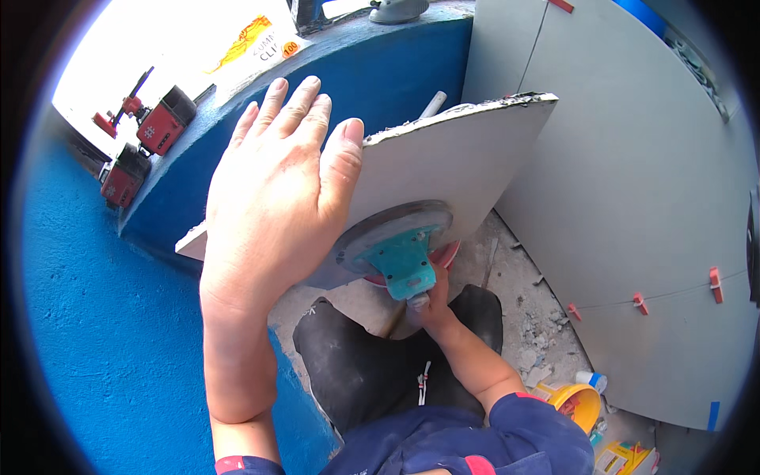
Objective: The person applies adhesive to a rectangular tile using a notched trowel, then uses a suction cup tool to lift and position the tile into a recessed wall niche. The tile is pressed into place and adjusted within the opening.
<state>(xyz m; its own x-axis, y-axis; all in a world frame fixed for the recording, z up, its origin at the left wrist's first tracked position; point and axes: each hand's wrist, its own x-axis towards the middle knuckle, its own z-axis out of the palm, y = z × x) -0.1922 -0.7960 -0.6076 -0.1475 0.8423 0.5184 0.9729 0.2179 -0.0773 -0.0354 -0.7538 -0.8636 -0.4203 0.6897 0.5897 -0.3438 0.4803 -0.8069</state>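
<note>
My left hand (277, 190) is raised in front of me, its fingers stretched out and holding nothing. Behind it, a grey tile (443, 162) stands tilted, with rough mortar along its upper edge. On the tile's face sits a suction-cup tool with a round grey disc and a teal body (402, 260). Low between my knees, my right hand (433, 299) is closed round the handle end just under that teal body. Whether my left hand touches the tile cannot be told, as it covers that part.
A blue ledge (388, 63) curves behind the tile, carrying a printed bag (265, 49) and red-and-black battery tools (165, 120). Right, large wall tiles (625, 182) have red clips (640, 303) in a joint. Rubble (538, 332) and a yellow bucket (584, 405) are on the floor.
</note>
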